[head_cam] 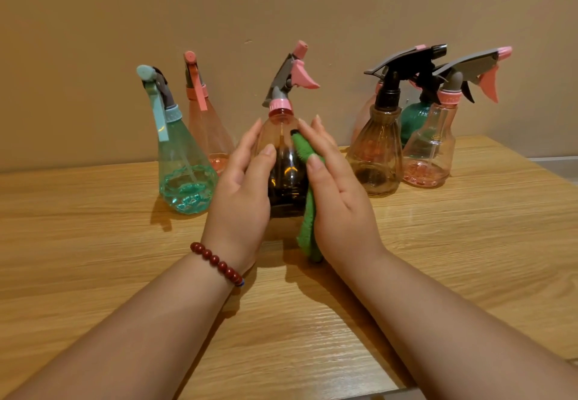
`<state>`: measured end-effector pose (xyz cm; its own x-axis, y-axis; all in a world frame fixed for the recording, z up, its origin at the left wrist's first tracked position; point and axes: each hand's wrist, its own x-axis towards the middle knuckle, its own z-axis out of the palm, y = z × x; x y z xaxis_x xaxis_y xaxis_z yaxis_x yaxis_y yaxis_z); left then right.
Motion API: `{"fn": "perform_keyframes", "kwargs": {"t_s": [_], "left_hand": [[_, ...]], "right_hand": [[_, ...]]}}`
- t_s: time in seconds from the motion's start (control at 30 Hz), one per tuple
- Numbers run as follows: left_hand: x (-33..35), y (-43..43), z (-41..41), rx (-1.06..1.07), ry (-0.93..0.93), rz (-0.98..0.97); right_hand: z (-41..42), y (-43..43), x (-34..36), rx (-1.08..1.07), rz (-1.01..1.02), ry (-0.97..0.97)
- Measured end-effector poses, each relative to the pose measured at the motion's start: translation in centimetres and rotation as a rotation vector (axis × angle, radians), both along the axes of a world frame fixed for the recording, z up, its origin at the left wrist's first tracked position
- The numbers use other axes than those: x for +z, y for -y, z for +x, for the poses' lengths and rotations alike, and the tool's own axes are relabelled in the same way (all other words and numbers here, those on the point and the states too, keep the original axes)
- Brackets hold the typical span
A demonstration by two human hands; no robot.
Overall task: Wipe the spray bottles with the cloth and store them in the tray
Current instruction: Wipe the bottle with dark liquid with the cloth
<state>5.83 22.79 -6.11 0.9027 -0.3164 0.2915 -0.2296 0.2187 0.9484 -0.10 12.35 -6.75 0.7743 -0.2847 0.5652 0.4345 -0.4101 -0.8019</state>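
A clear pink spray bottle (283, 149) with a pink trigger and grey head stands upright at the table's middle. My left hand (242, 193) wraps its left side, thumb on the front. My right hand (336, 199) presses a green cloth (308, 199) flat against the bottle's right side; the cloth hangs down to the table. No tray is in view.
A teal cone bottle (184, 174) and a pink cone bottle (208, 130) stand at the left. At the right are a brown ribbed bottle (377, 155), a green bottle (414, 121) behind it, and a pink bottle (430, 152). The wooden table (109, 258) meets a beige wall.
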Motion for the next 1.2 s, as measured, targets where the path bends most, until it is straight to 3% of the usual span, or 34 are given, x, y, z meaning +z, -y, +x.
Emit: {"fn": "perform_keyframes", "kwargs": {"t_s": [0.17,0.4,0.53,0.63,0.9,1.2], "left_hand": [[-0.1,0.3,-0.2,-0.025,0.001,0.009],[-0.2,0.3,-0.9,0.186,0.291,0.294],[-0.2,0.3,-0.9,0.048,0.281,0.232],[-0.2,0.4,-1.0,0.02,0.294,0.201],[0.7,0.0,-0.5,0.103,-0.098,-0.173],[-0.1,0.4,-1.5,-0.118,0.106,0.047]], "right_hand": [[-0.2,0.6,0.7,0.055,0.285,-0.09],[-0.4,0.6,0.6,-0.006,0.21,-0.041],[0.0,0.8,0.4,-0.009,0.192,0.036],[0.2,0.8,0.1,-0.011,0.07,0.076],[0.3,-0.3,-0.6,0.031,-0.239,0.087],[-0.4,2.1,1.6,-0.047,0.222,-0.113]]}}
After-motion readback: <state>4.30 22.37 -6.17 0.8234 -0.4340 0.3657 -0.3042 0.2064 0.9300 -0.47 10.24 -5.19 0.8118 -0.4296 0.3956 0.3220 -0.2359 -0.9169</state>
